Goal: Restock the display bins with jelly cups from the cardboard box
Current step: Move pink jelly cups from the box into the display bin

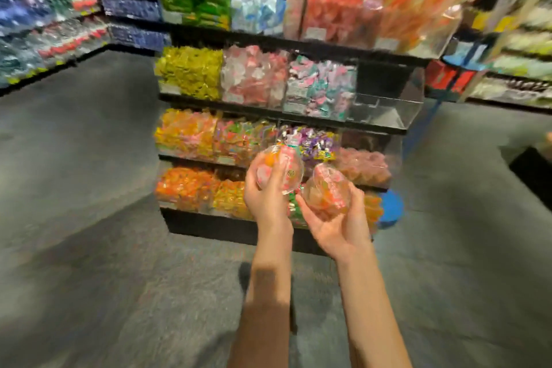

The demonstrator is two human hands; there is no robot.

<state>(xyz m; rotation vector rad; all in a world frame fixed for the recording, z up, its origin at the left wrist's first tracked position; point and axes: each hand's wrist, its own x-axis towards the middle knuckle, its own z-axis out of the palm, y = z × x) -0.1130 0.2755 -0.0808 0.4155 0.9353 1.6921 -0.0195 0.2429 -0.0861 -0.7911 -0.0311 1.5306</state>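
My left hand (265, 197) grips a clear jelly cup (283, 169) with orange and pink contents, held up in front of the lower shelves. My right hand (337, 224) cradles a second clear jelly cup (327, 191), fingers curled round its underside. Both cups hover before the black tiered display (298, 116) of clear bins. One bin at the right end of the second tier (385, 110) looks bare; the bin under it (364, 167) holds a low layer of pinkish cups. The view is blurred. No cardboard box shows.
Bins of yellow, pink, orange and green sweets fill the other tiers. Grey carpet (89, 188) spreads to the left and in front. Wall shelves of packets run along the left (44, 24) and right (522, 54). A dark object (534, 170) sits at the right edge.
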